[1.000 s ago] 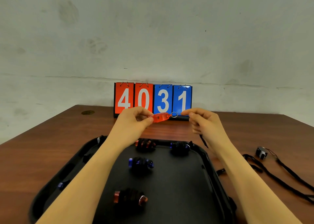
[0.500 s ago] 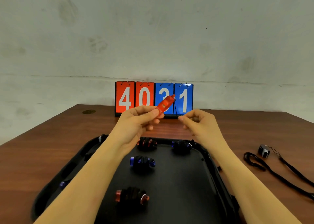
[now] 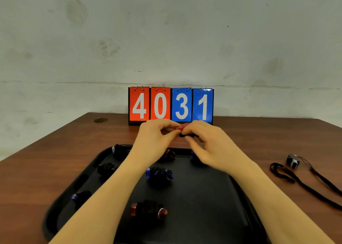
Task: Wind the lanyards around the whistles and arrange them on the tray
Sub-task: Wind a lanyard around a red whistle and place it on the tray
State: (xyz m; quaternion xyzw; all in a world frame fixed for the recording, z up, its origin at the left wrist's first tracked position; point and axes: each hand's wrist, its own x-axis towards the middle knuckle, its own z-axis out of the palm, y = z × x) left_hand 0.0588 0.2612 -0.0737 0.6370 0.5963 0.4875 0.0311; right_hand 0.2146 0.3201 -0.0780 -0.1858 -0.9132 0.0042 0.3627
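Nearest bundle: we've got a red whistle (image 3: 149,210) with its black cord fully wrapped, lying on the black tray (image 3: 212,216) close to us.
Left edge: a blue-tipped wound whistle (image 3: 81,197) sits by the tray's left rim, and another dark bundle (image 3: 107,168) lies beyond it.
Middle of tray: a blue whistle (image 3: 159,173), wrapped and parked, well apart from the red one in front.
Far row: more bundles along the back rim, one at the far left corner (image 3: 120,150), a red-tipped one (image 3: 169,153) peeking out between our forearms; a blue glint under the right wrist looks like another, mostly hidden.
Still loose: out on the wooden table (image 3: 55,166), right of the tray, a silver whistle (image 3: 293,160) lies with its lanyard (image 3: 299,183) sprawled unwound. That one is waiting.
Left hand (image 3: 157,136): raised beyond the tray's far rim, thumb and fingers pinching one end of the orange-red whistle (image 3: 182,127).
Right hand (image 3: 205,138): fingers curled in tight at the other end, clamped on black cord (image 3: 187,135) just under the whistle. Winding is under way, we'd say.
Tally: at least six done, one in hand, one to go, as far as we can see.
Backdrop: flip scoreboard (image 3: 171,106) reading 4031 against the wall.
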